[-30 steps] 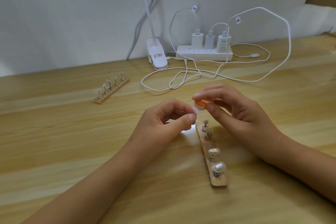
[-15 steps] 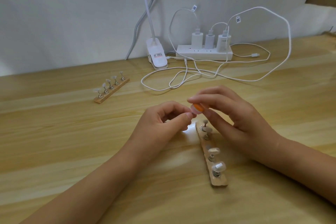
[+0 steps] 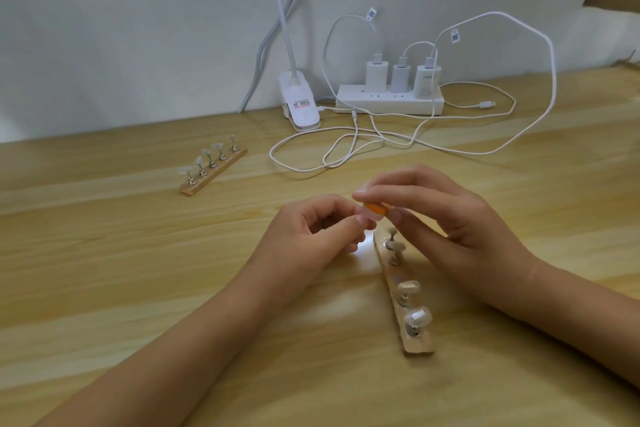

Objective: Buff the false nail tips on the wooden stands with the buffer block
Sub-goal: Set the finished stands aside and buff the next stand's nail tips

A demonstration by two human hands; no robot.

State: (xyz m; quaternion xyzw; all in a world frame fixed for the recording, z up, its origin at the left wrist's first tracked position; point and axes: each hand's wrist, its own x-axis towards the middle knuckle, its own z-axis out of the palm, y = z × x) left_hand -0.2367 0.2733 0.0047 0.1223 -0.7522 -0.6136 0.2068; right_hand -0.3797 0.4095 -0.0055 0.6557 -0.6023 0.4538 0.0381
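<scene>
My right hand (image 3: 446,222) pinches a small orange and white buffer block (image 3: 375,210) between thumb and fingers. My left hand (image 3: 311,236) has its fingertips curled and pinched right against the block; a nail tip or peg seems held there, but it is mostly hidden. Just below the hands lies a wooden stand (image 3: 405,302) with several metal pegs bearing false nail tips. A second wooden stand (image 3: 214,170) with several nail tips sits further back on the left.
A white power strip (image 3: 389,102) with three chargers stands at the back by the wall. White cables (image 3: 346,149) loop over the wooden table (image 3: 121,270) in front of it. A white clip lamp base (image 3: 299,107) stands left of the strip.
The buffer block in my right hand has shifted slightly back and forth against the left fingertips. Both hands stay above the near stand.
</scene>
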